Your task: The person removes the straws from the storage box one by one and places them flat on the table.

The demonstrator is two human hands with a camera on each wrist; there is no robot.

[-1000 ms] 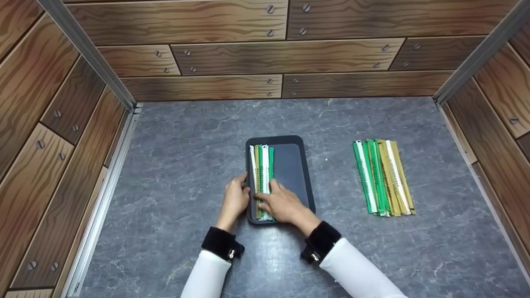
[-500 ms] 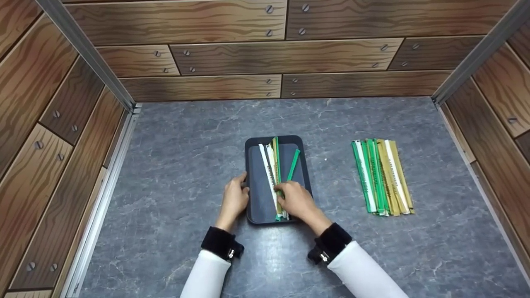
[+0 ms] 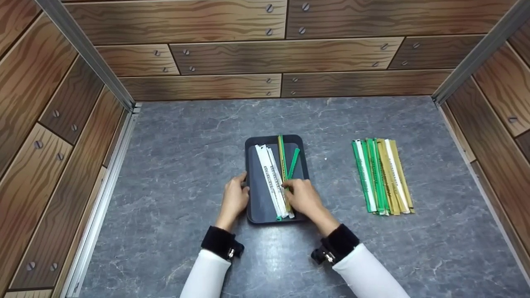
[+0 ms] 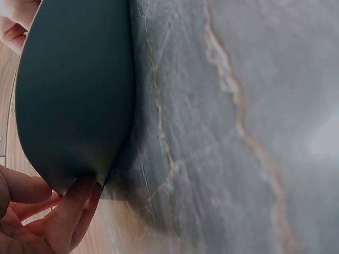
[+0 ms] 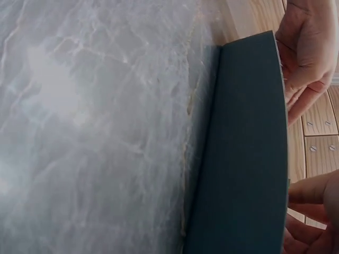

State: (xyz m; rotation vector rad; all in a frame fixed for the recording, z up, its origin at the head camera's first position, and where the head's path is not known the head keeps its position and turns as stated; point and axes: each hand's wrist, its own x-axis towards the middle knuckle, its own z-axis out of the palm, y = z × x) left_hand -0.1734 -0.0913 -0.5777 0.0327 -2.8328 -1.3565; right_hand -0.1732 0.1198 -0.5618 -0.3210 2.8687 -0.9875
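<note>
My left hand [image 3: 236, 196] holds the left rim of a dark grey tray [image 3: 253, 207], thumb and fingers pinching its edge in the left wrist view. Inside the tray, my right hand [image 3: 304, 196] pinches a pair of slim wrapped sticks, gold and green [image 3: 282, 155], whose far ends reach over the far rim. White printed sticks [image 3: 266, 169] lie slanted to the left of them. A green stick [image 3: 294, 159] leans the other way, its near end hidden by the right hand. In the right wrist view, the tray's wall [image 5: 238, 148] hides the sticks.
A bundle of similar green, white and gold sticks [image 3: 383, 178] lies on the grey marbled tabletop [image 3: 198, 136] to the right of the tray. Wood-patterned walls [image 3: 285, 58] enclose the back and both sides.
The sticks, lined up along the tray's left side, have shifted right and spread apart. My right hand has moved right with the gold and green ones; my left hand has stayed put.
</note>
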